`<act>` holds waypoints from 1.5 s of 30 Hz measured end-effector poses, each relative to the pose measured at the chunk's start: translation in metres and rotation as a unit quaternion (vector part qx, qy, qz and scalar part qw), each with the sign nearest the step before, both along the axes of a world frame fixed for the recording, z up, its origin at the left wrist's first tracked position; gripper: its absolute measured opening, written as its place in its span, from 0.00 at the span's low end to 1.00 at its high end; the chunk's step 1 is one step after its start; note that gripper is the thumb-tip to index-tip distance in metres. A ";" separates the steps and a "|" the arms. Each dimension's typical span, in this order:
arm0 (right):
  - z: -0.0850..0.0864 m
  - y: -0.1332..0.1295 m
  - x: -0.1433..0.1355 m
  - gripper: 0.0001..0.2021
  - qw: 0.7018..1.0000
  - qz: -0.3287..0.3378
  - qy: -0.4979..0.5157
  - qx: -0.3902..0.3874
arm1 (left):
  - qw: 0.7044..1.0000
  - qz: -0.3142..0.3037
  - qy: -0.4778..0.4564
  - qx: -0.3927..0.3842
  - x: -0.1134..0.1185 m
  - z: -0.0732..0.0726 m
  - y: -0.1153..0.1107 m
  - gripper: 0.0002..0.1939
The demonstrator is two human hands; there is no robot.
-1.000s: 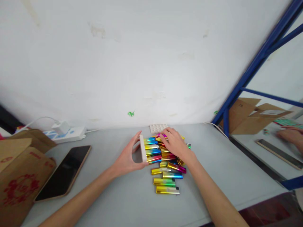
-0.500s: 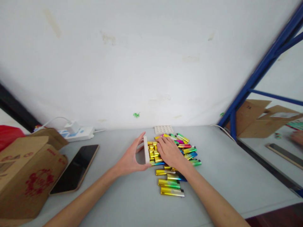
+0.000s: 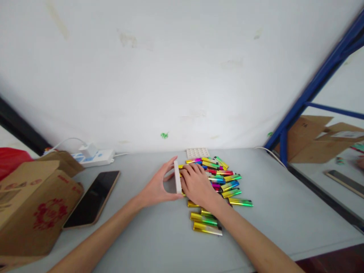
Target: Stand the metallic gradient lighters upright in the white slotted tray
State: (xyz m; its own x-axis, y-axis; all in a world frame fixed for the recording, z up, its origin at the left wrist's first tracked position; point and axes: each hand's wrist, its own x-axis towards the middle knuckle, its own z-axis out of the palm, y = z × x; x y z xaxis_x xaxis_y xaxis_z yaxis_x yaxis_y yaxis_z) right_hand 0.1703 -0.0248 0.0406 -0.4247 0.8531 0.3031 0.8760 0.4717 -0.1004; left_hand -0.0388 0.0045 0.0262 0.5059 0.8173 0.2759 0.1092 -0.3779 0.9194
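Note:
My left hand (image 3: 159, 185) grips a white tray (image 3: 178, 177) stood on its edge, thumb at the near end and fingers at the far end. Its thin side faces me. My right hand (image 3: 196, 182) lies over shiny lighters at the tray's right face, fingers curled down on them. Most of the lighters under that hand are hidden. Around it spreads a loose pile of gold lighters (image 3: 231, 185) with green, blue, red and purple ends. Closer to me lie a gold-and-green lighter (image 3: 203, 218) and a gold-and-silver lighter (image 3: 207, 228).
A second white tray (image 3: 197, 153) with a grid of cells lies by the wall. On the left are a phone (image 3: 92, 199), a cardboard box (image 3: 40, 208) and a power strip (image 3: 99, 157). Blue frame bars (image 3: 284, 146) and another box (image 3: 315, 142) stand to the right.
My right hand has shifted left, closer to the tray, and now covers the gold lighter ends seen there before. Some lighters on the right have shifted. The left hand keeps its grip.

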 end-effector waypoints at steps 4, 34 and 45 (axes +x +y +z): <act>0.001 -0.001 0.007 0.16 1.000 -0.028 0.005 -0.001 | 0.999 -0.017 0.047 0.008 -0.016 0.010 0.002 0.62; -0.019 -0.020 -0.021 0.25 1.000 0.009 0.004 -0.017 | 0.991 0.003 0.130 0.038 -0.069 0.016 0.030 0.52; -0.002 -0.018 -0.007 0.20 1.000 0.000 0.030 -0.001 | 0.906 0.186 0.336 0.178 -0.097 -0.044 0.065 0.43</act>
